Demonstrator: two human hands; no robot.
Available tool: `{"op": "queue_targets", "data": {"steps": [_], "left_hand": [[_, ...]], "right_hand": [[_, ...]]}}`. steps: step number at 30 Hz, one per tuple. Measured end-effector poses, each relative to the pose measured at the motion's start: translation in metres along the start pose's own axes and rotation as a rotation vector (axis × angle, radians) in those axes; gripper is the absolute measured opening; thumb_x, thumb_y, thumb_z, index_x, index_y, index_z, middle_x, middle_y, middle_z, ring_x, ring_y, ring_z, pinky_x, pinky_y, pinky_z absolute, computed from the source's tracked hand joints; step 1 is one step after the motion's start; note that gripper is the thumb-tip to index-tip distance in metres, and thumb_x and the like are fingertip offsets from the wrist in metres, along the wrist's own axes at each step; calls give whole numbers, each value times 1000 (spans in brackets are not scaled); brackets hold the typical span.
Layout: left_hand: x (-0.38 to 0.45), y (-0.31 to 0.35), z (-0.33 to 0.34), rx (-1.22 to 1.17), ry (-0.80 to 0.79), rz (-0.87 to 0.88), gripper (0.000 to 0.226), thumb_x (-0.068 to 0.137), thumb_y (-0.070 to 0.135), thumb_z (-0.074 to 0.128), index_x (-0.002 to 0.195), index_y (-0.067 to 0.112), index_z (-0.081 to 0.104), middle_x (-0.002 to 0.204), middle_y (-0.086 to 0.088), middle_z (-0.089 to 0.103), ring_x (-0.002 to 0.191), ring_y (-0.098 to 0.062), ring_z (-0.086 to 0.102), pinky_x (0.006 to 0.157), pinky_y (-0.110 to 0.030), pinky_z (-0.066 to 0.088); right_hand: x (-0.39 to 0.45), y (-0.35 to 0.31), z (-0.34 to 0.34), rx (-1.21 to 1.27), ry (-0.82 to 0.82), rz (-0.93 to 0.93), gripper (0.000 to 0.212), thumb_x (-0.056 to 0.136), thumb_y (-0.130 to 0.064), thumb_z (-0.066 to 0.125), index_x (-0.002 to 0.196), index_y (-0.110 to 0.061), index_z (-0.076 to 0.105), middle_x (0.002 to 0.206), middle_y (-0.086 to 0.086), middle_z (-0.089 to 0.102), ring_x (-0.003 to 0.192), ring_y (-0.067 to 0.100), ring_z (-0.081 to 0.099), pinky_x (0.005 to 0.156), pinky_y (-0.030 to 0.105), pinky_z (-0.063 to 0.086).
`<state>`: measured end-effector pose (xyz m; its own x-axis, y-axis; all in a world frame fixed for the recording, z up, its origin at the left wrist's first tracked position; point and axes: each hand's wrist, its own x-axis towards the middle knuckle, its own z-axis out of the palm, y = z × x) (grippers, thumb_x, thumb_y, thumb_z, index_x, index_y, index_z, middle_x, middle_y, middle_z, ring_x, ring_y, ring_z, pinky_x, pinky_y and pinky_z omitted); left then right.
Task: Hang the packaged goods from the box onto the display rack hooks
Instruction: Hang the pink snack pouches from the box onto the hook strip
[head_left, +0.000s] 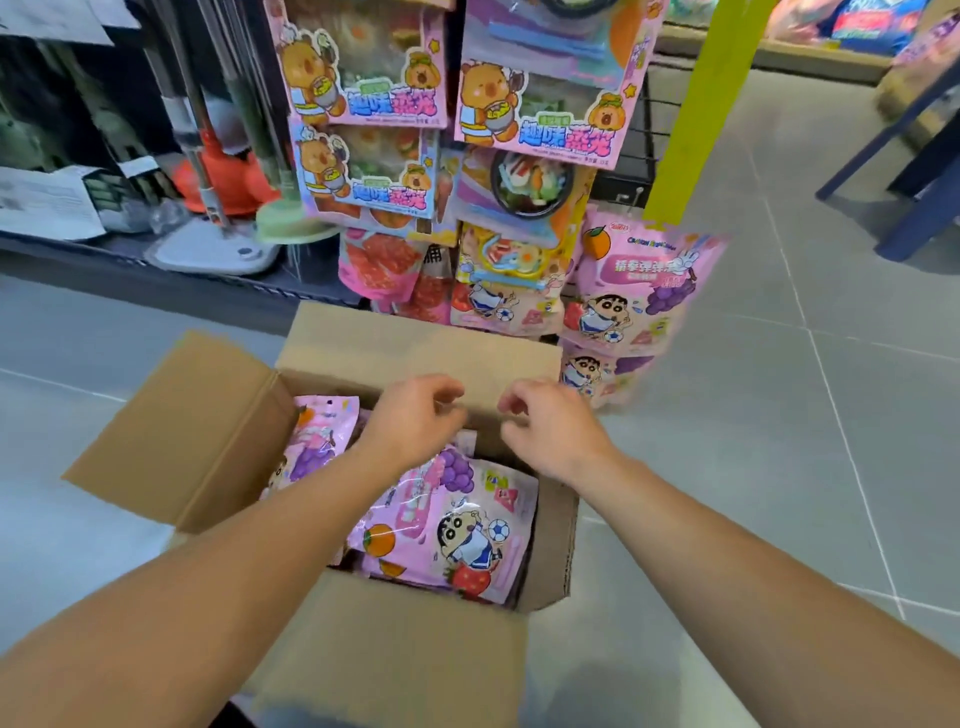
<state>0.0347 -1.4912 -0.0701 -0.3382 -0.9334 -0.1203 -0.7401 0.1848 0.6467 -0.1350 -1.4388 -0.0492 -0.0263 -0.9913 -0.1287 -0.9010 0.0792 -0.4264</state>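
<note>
One head-worn view looks forward and steeply down, close over the open box (363, 639), the display rack (631, 156) just beyond.

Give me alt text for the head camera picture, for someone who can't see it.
Two bare hands, left hand and right hand, hover with loosely curled fingers, holding nothing, over an open cardboard box of pink snack packets on a tiled floor. Behind the box, a display rack holds matching pink packets and other colourful packaged goods.
</note>
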Motion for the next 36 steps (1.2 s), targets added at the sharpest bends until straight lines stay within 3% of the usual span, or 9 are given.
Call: {"op": "queue_targets", "data": {"steps": [7,12,16,19,23,26,28,33,36], "left_hand": [[-32,-75,0,-8,-62,-83,36,84,25,67,119,18,67,119,2,69,102,-14,64,86,-22,44],[-47,-114,-7,23,37,-98,36,81,20,70,116,12,67,115,-6,68,105,-23,61,84,-30,45],[-51,-149,-12,109,171,-133,52,77,29,75,122,9,60,121,-14,57,108,-35,54,92,-37,41],[-49,-169,-10,152,69,-241,65,73,44,74,126,13,52,127,-9,51,107,-34,53,92,-40,46],[-44,-178,-2,284,-53,-258,66,79,51,65,132,17,45,132,-6,50,112,-34,54,86,-42,49],[-41,-181,-3,309,64,-239,40,88,42,57,119,17,50,118,-8,60,99,-36,58,71,-40,46],[-44,-180,-10,283,129,-230,33,87,40,58,111,19,51,108,-5,63,90,-36,60,64,-36,44],[-57,-152,-25,241,89,-72,41,82,40,64,118,23,51,114,-1,61,100,-31,60,71,-37,49],[-56,-146,-27,82,53,-14,53,75,47,69,121,25,53,116,3,61,105,-22,60,79,-35,52]], "right_hand": [[-11,-28,57,-50,-155,64,26,84,-26,62,110,-19,63,115,6,63,108,27,60,90,37,50],[-8,-30,98,-74,-249,155,42,85,-29,66,123,-15,55,120,11,57,111,30,57,86,33,47],[8,-45,132,53,-268,206,54,84,-34,69,129,-13,51,131,10,53,119,26,52,91,31,43],[24,-69,145,131,-230,204,59,87,-33,65,138,-12,47,139,9,51,128,26,47,99,32,40],[37,-90,150,222,-208,214,45,89,-32,61,130,-13,54,130,6,58,117,22,52,87,28,40],[41,-96,150,311,-220,265,39,91,-33,59,125,-14,56,115,0,62,100,17,53,79,27,39],[44,-102,148,427,-211,321,35,90,-35,57,114,-10,62,96,1,67,94,22,62,79,31,48],[56,-134,143,663,-117,406,43,78,-53,58,87,-12,70,87,9,74,84,32,71,82,48,59],[62,-140,134,553,41,426,25,85,-32,58,86,-10,70,89,10,71,87,31,63,80,38,53]]}}
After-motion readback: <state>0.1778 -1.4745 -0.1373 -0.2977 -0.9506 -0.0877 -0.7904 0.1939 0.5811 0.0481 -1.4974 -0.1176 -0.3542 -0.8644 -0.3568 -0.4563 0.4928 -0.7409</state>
